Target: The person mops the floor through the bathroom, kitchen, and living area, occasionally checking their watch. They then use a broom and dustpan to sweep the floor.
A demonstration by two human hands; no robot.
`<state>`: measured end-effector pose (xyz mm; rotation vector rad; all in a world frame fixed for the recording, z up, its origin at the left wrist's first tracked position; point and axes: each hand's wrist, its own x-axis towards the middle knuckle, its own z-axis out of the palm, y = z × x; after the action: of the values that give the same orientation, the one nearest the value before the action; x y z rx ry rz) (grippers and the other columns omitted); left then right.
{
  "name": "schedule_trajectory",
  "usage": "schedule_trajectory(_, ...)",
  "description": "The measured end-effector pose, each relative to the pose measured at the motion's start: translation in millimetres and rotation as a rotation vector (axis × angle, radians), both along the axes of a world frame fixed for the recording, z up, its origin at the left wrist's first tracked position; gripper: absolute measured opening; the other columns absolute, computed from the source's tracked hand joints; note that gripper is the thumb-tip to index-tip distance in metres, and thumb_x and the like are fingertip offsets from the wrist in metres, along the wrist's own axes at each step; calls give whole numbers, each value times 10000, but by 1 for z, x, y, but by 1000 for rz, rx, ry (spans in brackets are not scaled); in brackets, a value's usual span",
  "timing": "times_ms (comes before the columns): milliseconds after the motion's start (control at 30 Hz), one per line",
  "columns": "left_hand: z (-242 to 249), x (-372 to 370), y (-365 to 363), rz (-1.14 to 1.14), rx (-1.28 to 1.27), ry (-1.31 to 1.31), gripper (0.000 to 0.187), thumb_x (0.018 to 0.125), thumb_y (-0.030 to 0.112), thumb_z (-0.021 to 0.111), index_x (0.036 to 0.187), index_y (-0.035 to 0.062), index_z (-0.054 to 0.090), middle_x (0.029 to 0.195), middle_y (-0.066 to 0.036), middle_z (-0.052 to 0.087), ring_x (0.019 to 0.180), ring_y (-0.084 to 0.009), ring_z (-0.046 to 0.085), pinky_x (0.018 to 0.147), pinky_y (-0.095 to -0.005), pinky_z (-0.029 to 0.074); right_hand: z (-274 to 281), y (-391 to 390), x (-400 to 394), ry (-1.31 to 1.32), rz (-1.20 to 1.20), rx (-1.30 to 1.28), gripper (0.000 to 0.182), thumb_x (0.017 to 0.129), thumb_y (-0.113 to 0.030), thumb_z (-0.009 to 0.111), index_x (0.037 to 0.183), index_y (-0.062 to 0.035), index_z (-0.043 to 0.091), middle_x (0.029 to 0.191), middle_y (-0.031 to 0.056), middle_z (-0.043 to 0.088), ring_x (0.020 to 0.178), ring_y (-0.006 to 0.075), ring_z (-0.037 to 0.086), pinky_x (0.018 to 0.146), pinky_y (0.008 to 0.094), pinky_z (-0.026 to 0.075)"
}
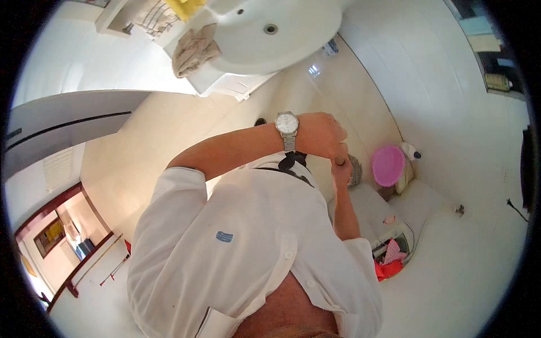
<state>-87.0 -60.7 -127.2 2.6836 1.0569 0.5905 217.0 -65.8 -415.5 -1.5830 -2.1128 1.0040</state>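
My left hand (pixel 320 135), with a silver watch (pixel 287 123) on its wrist, reaches across in front of my body with its fingers curled closed. What those fingers hold, if anything, I cannot tell. Right below it, my right hand (pixel 341 176) is closed around a handle whose brown round end (pixel 340 161) shows at the top of the fist. The two hands are close together and overlap in this view. Behind the right hand, lower down, a grey shaggy mop-like thing (pixel 355 170) shows in part.
A white washbasin (pixel 304 53) with a beige cloth (pixel 195 50) on its edge stands ahead. To the right are a pink basin (pixel 388 165), a white toilet (pixel 366 208) and a bin with red things (pixel 390 269). A grey door panel (pixel 62 127) is at left, over pale floor tiles (pixel 146 141).
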Motion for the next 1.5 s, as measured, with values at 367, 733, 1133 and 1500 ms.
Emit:
schedule_trajectory(367, 53, -126, -87, 284, 339, 135, 216, 705, 189, 647, 584, 105, 488, 477, 11, 415, 398, -140, 469, 357, -267, 367, -5, 6, -192, 497, 131, 10, 182, 709, -33, 652, 788, -43, 489, 709, 79, 489, 657, 216, 466, 635, 315, 419)
schedule_trajectory(733, 120, -131, -159, 333, 332, 154, 209, 698, 128, 642, 557, 84, 495, 536, -2, 463, 480, -147, 490, 426, -283, 386, 119, -37, -336, 553, 688, -203, 182, 704, -69, 656, 769, -9, 497, 765, 92, 541, 723, 227, 509, 705, 333, 429)
schedule_trajectory(1133, 90, -9, -143, 339, 422, 241, 163, 660, 177, 618, 560, 108, 508, 547, -7, 509, 513, -187, 548, 484, -324, 440, 117, -49, -228, 485, 706, -102, 184, 708, -80, 659, 769, -10, 500, 767, 94, 543, 724, 227, 512, 705, 334, 431)
schedule_trajectory(1500, 80, 49, -136, 200, 401, 210, 212, 733, 168, 628, 561, 84, 536, 520, -13, 480, 477, -191, 531, 457, -339, 427, 113, -52, -171, 460, 617, -76, 187, 712, -90, 663, 769, -10, 504, 769, 95, 545, 724, 228, 515, 705, 336, 432)
